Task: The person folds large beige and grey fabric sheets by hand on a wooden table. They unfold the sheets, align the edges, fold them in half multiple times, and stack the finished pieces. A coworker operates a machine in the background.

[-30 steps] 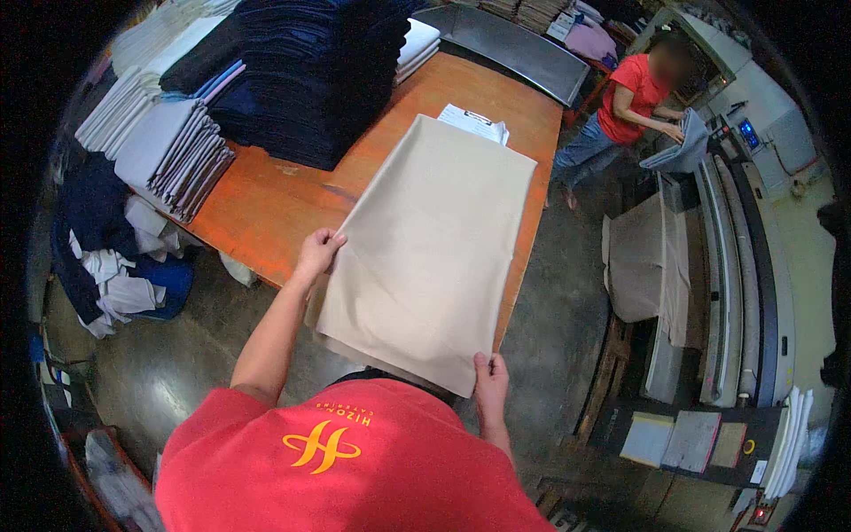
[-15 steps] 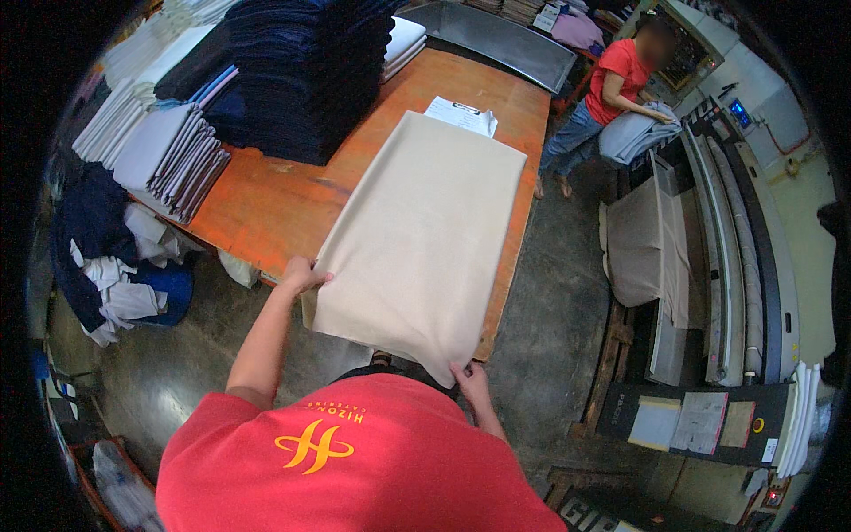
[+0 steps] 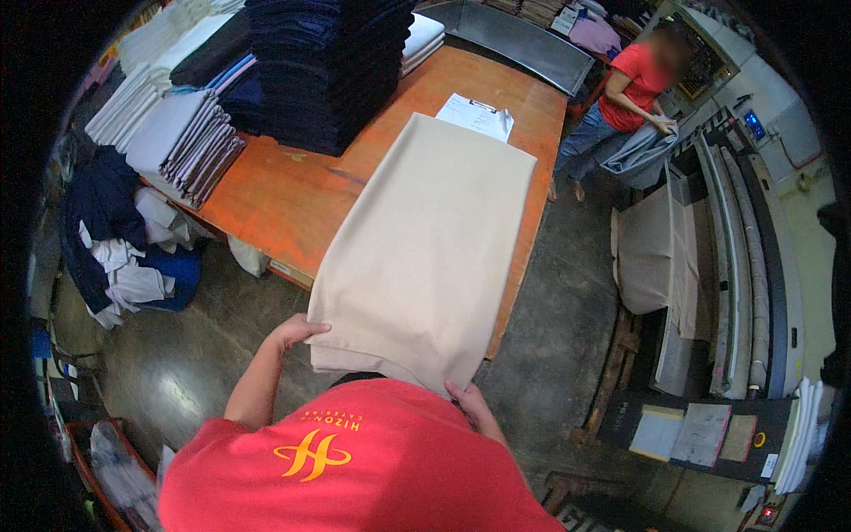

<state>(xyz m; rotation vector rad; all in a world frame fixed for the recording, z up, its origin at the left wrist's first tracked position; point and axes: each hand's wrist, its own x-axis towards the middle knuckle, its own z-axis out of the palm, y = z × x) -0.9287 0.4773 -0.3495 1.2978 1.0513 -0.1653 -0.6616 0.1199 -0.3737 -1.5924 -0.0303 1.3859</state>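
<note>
Right hand pinching the beige cloth at its near corner (fingertips partly hidden); left hand, just drawn bodyward, clamps the side. Both sides gripped, near end overhanging the orange table, far end by the clipboard.

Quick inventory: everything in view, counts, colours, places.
table: 1, orange, centre
front cloth: 1, beige, over table edge
clipboard: 1, white sheet, beyond front cloth
tall pile: 1, navy, on table
low piles: several, white, grey, left
tub: 1, blue, left
loose cloths: several, navy, white, at tub
metal tray: 1, grey, beyond table
coworker: 1, red top, upper right
held cloth: 1, bluish, with coworker
roller machine: 1, grey, right
hanging cloth: 1, beige, beside machine
sheets: 3, mixed, lower right
shirt: 1, red, bottom
left grip: 1, bare, front cloth's left
right grip: 1, bare, front cloth's right
</note>
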